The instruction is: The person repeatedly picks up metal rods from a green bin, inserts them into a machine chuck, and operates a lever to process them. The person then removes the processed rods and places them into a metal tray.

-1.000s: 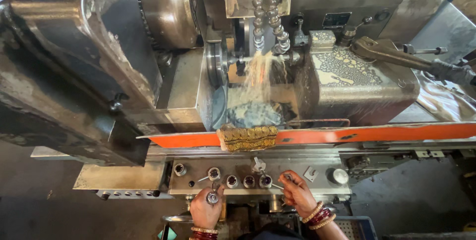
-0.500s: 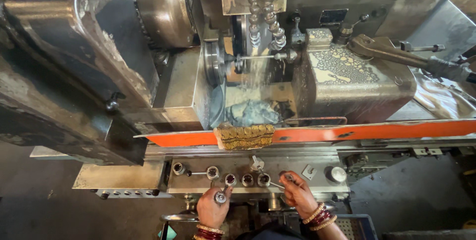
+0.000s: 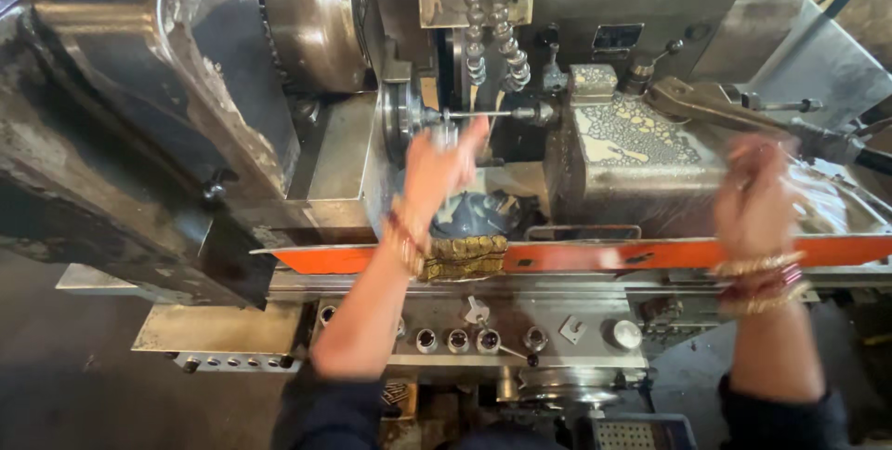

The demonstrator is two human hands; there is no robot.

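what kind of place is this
Most likely a machine shop: a heavy, oil-stained metal machine holds a thin rod under segmented coolant hoses, with a knob panel below.

Both hands are motion-blurred: the left hand [image 3: 441, 167] smears over the thin rod [image 3: 483, 115], its grip unreadable, and the right hand [image 3: 754, 199] likewise. The bottom edge cuts off both sleeves.
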